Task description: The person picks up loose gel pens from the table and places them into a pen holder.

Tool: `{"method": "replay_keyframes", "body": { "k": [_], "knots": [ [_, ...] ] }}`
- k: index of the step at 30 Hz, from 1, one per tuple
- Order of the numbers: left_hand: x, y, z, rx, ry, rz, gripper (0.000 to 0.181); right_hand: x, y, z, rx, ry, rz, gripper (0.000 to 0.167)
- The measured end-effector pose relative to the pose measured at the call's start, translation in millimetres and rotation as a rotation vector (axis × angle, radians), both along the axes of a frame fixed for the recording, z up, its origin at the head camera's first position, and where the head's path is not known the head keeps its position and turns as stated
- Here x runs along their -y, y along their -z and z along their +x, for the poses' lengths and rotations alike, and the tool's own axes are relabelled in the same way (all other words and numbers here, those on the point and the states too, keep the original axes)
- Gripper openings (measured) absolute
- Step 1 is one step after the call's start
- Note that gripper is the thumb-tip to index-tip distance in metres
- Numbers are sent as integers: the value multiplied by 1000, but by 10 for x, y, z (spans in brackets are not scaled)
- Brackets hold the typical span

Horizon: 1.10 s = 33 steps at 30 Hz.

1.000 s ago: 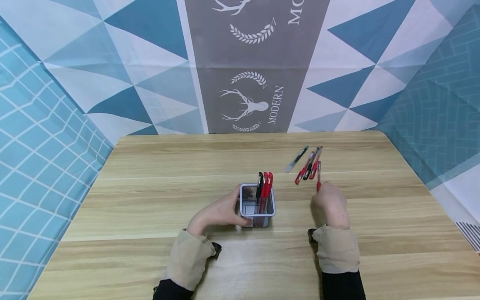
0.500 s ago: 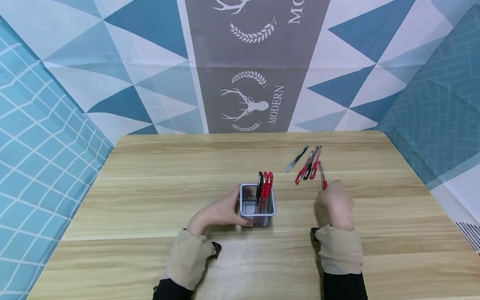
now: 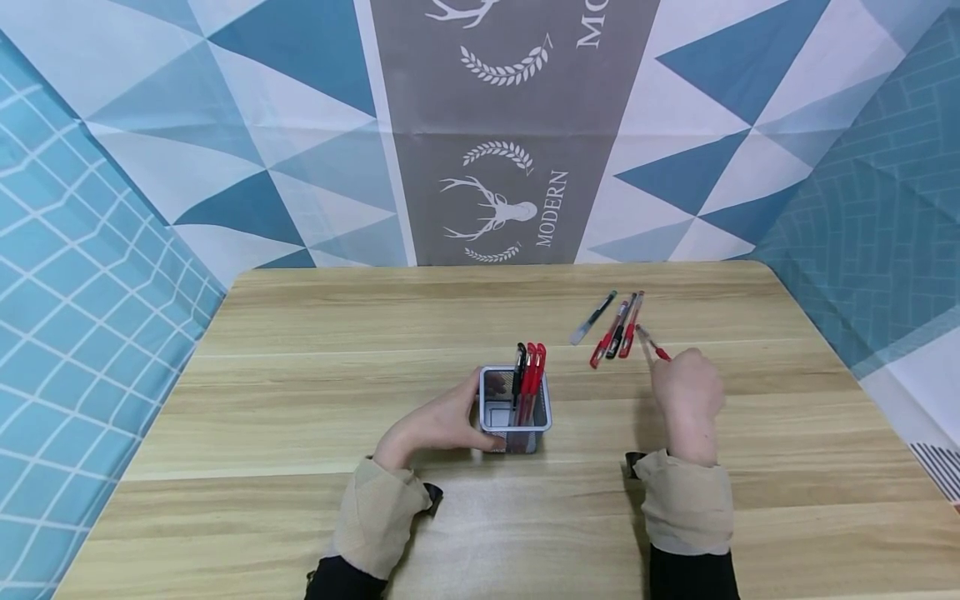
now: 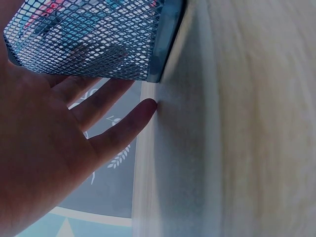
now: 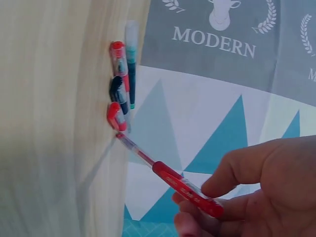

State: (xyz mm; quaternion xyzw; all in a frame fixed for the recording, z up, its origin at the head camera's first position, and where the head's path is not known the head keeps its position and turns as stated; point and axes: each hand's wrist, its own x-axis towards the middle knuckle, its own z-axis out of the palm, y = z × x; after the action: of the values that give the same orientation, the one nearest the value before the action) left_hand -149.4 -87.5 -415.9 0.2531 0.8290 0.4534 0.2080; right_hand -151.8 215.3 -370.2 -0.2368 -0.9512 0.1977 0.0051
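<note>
Pen [image 5: 170, 175] juts from right fingers [image 5: 186, 224] pinching its red cap [image 5: 190, 191]; left fingers [image 4: 103, 102] hold the mesh cup [image 4: 123, 34]

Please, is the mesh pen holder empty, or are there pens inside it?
Partly filled: the head view shows one black pen and two red pens standing in the mesh pen holder, with space beside them.
</note>
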Motion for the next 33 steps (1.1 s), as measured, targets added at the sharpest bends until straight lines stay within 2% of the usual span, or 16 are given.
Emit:
{"method": "replay_keyframes", "body": {
  "k": [8, 17, 25, 33],
  "knots": [
    [1, 1, 0, 16, 6, 16, 88, 51, -69, 49, -239, 51, 15, 34],
    [5, -11, 2, 19, 10, 12, 86, 119, -154, 90, -405, 98, 17, 30],
    [2, -13, 0, 26, 7, 7, 85, 128, -209, 108, -526, 108, 11, 27],
    [2, -19, 4, 22, 4, -5, 85, 160, -285, 161, -643, 118, -49, 28]
  ]
}}
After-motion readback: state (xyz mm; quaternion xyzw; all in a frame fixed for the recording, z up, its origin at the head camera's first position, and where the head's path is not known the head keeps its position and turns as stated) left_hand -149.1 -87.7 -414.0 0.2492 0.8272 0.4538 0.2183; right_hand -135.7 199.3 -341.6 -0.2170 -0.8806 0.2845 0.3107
